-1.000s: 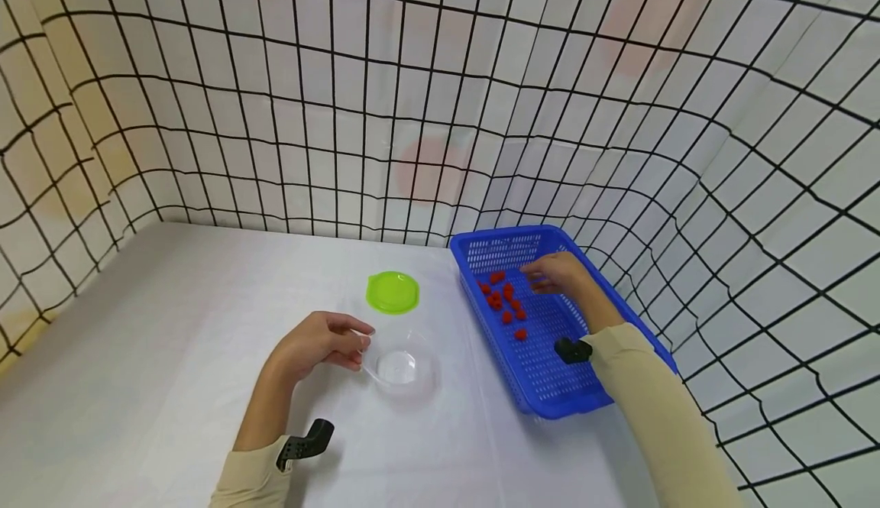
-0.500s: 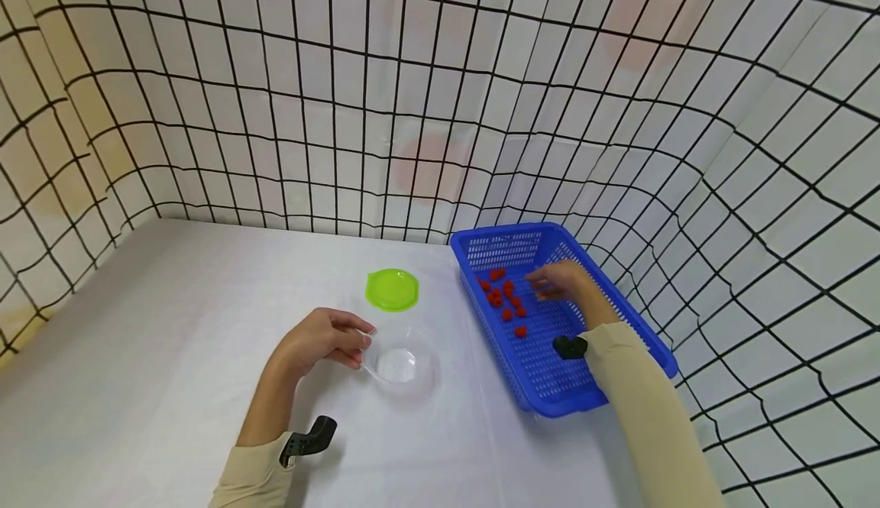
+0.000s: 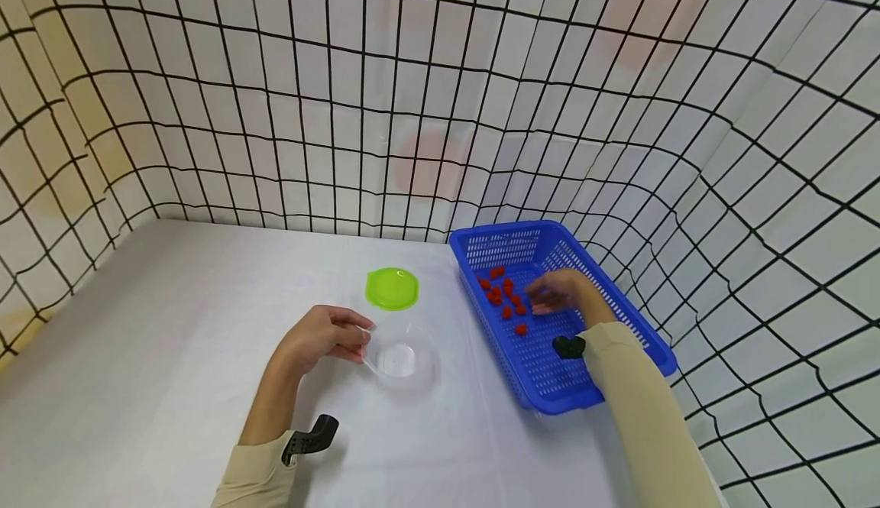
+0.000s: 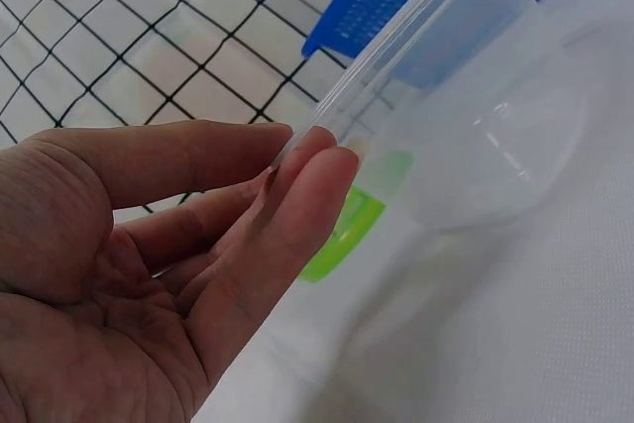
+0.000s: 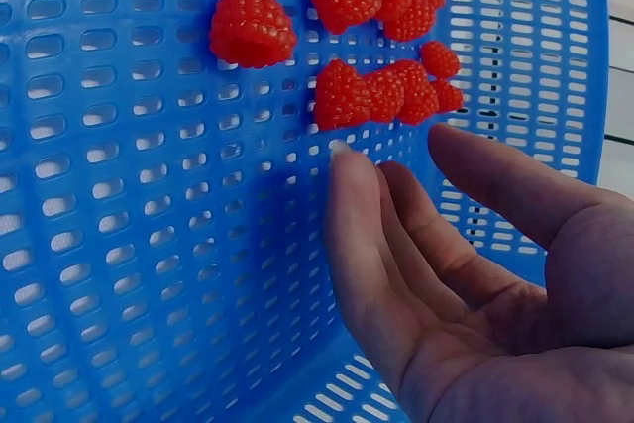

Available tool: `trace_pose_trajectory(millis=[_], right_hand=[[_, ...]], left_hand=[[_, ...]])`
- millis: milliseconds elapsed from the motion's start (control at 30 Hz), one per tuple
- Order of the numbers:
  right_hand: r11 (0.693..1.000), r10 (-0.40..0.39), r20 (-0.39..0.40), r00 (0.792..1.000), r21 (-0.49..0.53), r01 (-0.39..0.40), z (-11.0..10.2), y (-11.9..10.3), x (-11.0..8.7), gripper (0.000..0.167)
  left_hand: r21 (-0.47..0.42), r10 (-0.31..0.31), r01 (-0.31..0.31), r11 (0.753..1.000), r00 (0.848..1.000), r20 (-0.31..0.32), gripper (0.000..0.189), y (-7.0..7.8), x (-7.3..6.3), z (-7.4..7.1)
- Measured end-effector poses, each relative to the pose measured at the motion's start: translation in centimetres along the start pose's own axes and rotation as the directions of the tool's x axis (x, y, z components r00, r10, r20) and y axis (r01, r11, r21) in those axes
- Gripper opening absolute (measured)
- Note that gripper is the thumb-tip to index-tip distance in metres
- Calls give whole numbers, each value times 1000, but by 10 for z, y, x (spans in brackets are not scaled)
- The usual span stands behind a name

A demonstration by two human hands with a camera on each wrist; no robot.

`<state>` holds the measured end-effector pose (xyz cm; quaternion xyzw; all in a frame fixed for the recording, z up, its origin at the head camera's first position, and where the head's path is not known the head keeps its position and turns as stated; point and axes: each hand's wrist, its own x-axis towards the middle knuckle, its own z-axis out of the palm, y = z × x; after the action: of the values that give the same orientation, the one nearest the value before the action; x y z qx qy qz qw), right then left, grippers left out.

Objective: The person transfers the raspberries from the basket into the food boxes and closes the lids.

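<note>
A person's left hand (image 3: 323,338) pinches the rim of a clear container (image 3: 399,360) over a white counter (image 3: 172,355), while the right hand (image 3: 558,291) hangs inside a blue basket (image 3: 543,355) at the container's 2 o'clock — that grip loose, fingers parted from thumb, nothing visible between them. Raspberries (image 5: 383,94) cluster toward the basket's 10 o'clock side, just beside the right fingertips; whether any touch cannot be told. The work looks to be at an early stage: no fruit shows in the container, every raspberry in view lies in the basket, and a green lid (image 3: 392,289) lies off at the container's 12 o'clock. Fruit ungathered, container uncovered — most of the job seems left. The basket's raised wall stands between right hand and container, a strip of counter beyond it. Inside the basket, open floor spreads toward 6 o'clock of the right hand; the counter's widest room runs toward 9 o'clock from the left. Tightest are the basket's 12 and 3 o'clock edges, near a black-gridded white wall (image 3: 440,65).
</note>
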<state>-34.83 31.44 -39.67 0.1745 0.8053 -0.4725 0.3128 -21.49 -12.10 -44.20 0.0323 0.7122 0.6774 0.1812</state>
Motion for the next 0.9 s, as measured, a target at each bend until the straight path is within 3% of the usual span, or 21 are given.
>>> trace_pose_trajectory(millis=[233,500,900], right_hand=[[995,80,43,996,60,-82,4,4,5,38],[997,72,47,996,2,-73,5,10,10,30],[995,93,77,993,29,-96,9,9,13,22]], left_hand=[[-11,-2,2,1000,1000,6,37,1,-1,-1],[-7,-4,4,1000,1000,2,37,2,-1,-1],[-8,-1,1,1000,1000,-3,37,0,-1,-2]])
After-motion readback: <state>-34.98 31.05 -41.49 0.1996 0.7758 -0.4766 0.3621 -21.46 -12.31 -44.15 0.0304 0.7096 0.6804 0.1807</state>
